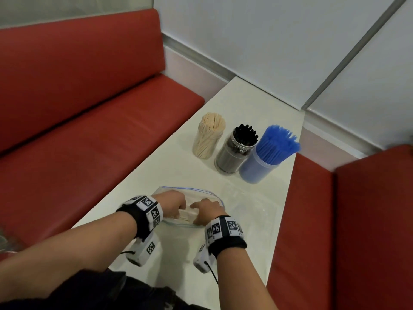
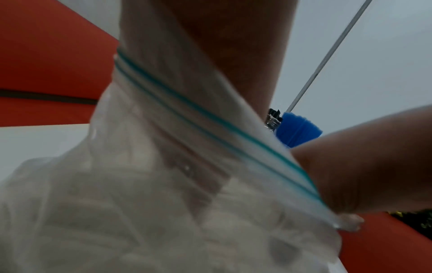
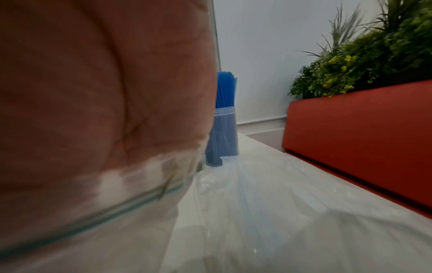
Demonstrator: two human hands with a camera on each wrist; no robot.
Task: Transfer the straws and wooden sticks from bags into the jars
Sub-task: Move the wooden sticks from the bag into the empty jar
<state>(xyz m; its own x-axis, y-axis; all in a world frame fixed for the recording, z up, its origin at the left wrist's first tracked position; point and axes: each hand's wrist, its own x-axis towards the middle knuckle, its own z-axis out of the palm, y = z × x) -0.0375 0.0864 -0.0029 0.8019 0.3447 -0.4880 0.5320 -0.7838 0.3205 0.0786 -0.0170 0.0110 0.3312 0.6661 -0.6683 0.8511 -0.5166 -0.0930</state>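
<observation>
Hands work inside a clear zip bag (image 1: pixel 199 193) on the white table (image 1: pixel 169 166): left hand (image 1: pixel 173 203) and right hand (image 1: pixel 206 212) curl their fingers around a pale bundle of wooden sticks (image 1: pixel 186 215); three filled jars (image 1: pixel 232 151) stand well beyond

Surface: I see a long white table (image 1: pixel 169 166).
Far end: clear jar of pale wooden sticks (image 1: pixel 206 136), clear jar of black straws (image 1: pixel 234 152), clear jar of blue straws (image 1: pixel 260 163), standing close together.
Near end: clear zip-top plastic bag (image 1: pixel 201 193), lying flat.
</observation>
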